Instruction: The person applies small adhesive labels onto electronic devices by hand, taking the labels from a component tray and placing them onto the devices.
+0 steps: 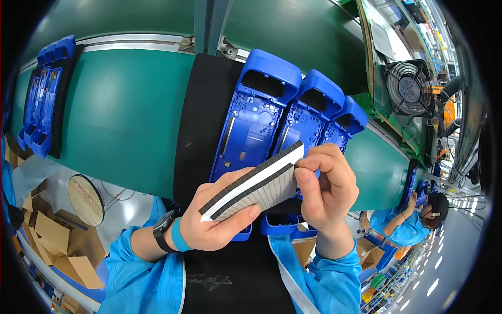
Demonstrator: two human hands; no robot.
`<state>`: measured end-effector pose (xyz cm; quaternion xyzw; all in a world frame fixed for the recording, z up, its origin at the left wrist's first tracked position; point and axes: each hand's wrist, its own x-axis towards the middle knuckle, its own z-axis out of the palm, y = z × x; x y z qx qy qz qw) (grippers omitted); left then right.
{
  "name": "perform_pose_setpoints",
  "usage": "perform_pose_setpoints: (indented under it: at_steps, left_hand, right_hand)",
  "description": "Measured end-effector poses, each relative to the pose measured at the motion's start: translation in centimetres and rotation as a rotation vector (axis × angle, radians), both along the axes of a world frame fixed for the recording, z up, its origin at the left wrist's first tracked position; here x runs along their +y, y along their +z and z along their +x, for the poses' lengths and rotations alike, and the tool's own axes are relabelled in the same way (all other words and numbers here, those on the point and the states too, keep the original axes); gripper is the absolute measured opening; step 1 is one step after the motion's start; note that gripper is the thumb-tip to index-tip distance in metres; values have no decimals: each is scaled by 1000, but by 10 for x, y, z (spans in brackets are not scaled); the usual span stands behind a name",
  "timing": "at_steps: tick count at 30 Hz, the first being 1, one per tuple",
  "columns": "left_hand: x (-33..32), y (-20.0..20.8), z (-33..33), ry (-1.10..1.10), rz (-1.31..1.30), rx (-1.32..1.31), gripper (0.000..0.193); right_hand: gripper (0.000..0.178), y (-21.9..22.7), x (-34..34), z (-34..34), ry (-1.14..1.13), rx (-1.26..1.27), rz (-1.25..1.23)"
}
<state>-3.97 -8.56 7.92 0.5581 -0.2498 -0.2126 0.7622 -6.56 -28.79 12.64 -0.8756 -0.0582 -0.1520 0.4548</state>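
My left hand (209, 234) is wrapped around a sheet of dark grey adhesive foam strips (264, 192) on white backing paper (251, 180). The sheet is folded or stacked, bowed slightly, and tilted up to the right, with the thumb on its near face. At its right end, my right hand (330, 191) pinches thumb and forefinger together at the corner of a strip; the fingertips hide most of what they grip. Just beyond the hands, blue plastic housings (252, 123) lie side by side with their hollow insides facing up.
The housings rest on a black mat (201, 115) over a green conveyor belt (130, 115). Another group of blue housings (44, 99) sits at far left. A black fan (409, 88) stands at far right. Cardboard boxes (68, 240) and a round stool (86, 199) are lower left. A co-worker (405, 225) works at right.
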Motion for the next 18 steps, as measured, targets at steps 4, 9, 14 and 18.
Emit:
perform_pose_setpoints:
  at_steps: [4,9,14,18]
  left_hand:
    - [-6,3,-1,46,-23,-14,45]
    - [-12,5,2,61,19,-106,41]
    - [-14,11,8,5,133,-191,44]
    - [-20,-3,8,309,67,-601,40]
  right_hand:
    - [8,-2,-1,-3,-43,-10,36]
    - [8,-1,-5,-2,-16,-32,19]
    - [5,-1,-7,-7,-8,77,192]
    - [4,3,-10,-14,48,219,508]
